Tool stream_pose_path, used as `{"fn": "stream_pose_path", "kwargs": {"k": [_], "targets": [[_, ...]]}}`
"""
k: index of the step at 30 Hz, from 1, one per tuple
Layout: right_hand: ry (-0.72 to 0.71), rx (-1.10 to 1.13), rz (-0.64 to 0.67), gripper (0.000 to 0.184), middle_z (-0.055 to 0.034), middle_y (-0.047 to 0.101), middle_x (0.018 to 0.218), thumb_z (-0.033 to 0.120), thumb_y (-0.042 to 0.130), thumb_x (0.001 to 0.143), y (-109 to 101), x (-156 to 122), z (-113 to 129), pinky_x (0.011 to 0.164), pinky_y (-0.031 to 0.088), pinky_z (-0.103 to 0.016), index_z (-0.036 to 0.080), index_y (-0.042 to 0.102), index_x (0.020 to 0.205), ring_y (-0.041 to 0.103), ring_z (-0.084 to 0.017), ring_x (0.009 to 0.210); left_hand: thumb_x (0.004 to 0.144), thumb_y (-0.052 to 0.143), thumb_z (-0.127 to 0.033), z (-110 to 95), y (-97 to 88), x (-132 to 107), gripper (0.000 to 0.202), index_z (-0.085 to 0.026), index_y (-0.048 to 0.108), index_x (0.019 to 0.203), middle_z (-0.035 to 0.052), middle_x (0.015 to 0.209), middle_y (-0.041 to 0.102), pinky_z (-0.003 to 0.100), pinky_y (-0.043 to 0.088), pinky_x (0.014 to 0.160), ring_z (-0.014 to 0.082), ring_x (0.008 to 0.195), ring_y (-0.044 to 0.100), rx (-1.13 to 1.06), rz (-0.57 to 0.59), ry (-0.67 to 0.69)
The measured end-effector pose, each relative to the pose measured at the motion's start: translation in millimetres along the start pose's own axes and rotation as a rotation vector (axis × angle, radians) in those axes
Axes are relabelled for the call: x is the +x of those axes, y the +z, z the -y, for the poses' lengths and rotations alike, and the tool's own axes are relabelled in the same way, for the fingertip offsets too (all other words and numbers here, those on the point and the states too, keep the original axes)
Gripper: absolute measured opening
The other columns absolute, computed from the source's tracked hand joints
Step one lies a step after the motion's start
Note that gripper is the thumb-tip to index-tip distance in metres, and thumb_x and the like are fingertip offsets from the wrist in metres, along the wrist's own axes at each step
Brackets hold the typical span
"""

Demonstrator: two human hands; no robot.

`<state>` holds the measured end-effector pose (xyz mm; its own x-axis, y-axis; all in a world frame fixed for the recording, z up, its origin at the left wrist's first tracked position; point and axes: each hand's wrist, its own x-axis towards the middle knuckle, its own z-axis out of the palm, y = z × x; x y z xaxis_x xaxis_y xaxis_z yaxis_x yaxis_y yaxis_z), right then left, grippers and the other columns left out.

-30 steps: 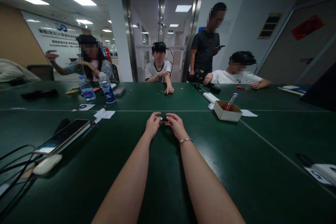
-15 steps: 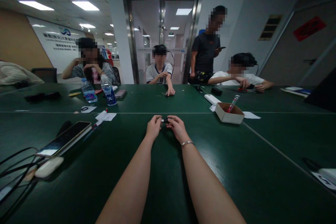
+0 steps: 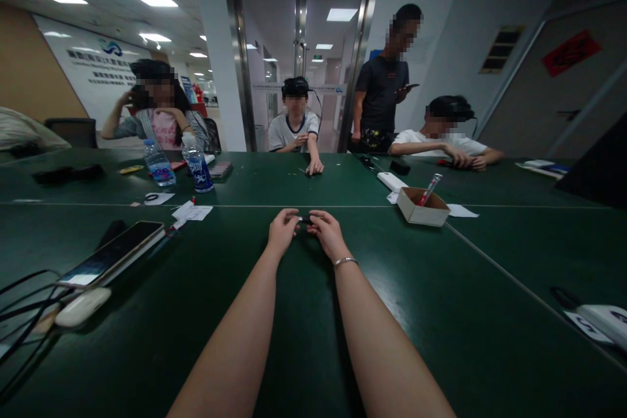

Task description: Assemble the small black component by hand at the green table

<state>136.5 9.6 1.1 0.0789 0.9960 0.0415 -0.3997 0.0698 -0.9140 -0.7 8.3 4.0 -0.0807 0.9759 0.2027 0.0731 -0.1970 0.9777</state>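
Observation:
Between my two hands is a small dark stick-like object [image 3: 304, 219] with a pale, shiny left end, too small to identify for sure. My left hand [image 3: 283, 231] pinches that pale end with fingertips and thumb. At the dark end, the fingers of my right hand [image 3: 326, 231] are closed round it, hiding part of its length. Both hands are close together, just above or resting on the green table [image 3: 313, 287]; which of these I cannot tell. A silver bracelet [image 3: 345, 261] circles my right wrist.
To the right stands an open cardboard box [image 3: 422, 214] with a red-and-clear tube [image 3: 431, 188] in it. On the left lie a phone [image 3: 115, 253], a white case [image 3: 84, 307], cables and paper slips [image 3: 192, 211]. Two bottles [image 3: 198, 166] stand beyond. Several people are across the table.
The whole view has shifted slightly left and up. My hands keep the small object between them, with little visible change in grip. Across the table at right, a person's hands have come closer together.

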Motion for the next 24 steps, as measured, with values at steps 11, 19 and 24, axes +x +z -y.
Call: {"fn": "stream_pose_path", "kwargs": {"k": [11,19,24], "targets": [[-0.003,-0.012,0.013,0.022,-0.0003,0.065,0.070,0.019,0.074,0.066,-1,1,-2,0.053,0.051,-0.021,0.016,0.066,0.086,0.060,-0.011,0.055,0.082,0.058,-0.035,4,-0.4,3,0.029,-0.018,0.064,0.104,0.0075,0.097,0.065,0.017,0.047,0.047,0.0126,0.067,0.064,-0.088,0.001,-0.073],[-0.087,-0.165,0.085,0.030,-0.0008,0.067,0.080,0.024,0.071,0.068,0,-1,-6,0.067,0.054,-0.029,0.020,0.061,0.095,0.066,-0.016,0.071,0.077,0.066,-0.038,7,-3.7,6,0.027,-0.013,0.066,0.087,0.0070,0.084,0.065,0.017,0.050,0.053,0.0127,0.068,0.064,-0.210,0.001,-0.066],[-0.262,-0.689,0.135,0.016,-0.0002,0.064,0.077,0.022,0.070,0.070,9,-9,-13,0.075,0.050,-0.032,0.019,0.057,0.080,0.061,-0.017,0.075,0.079,0.064,-0.046,15,-3.7,6,0.034,-0.013,0.063,0.088,0.0060,0.086,0.066,0.016,0.044,0.044,0.0086,0.053,0.059,-0.148,-0.026,-0.019]]}}
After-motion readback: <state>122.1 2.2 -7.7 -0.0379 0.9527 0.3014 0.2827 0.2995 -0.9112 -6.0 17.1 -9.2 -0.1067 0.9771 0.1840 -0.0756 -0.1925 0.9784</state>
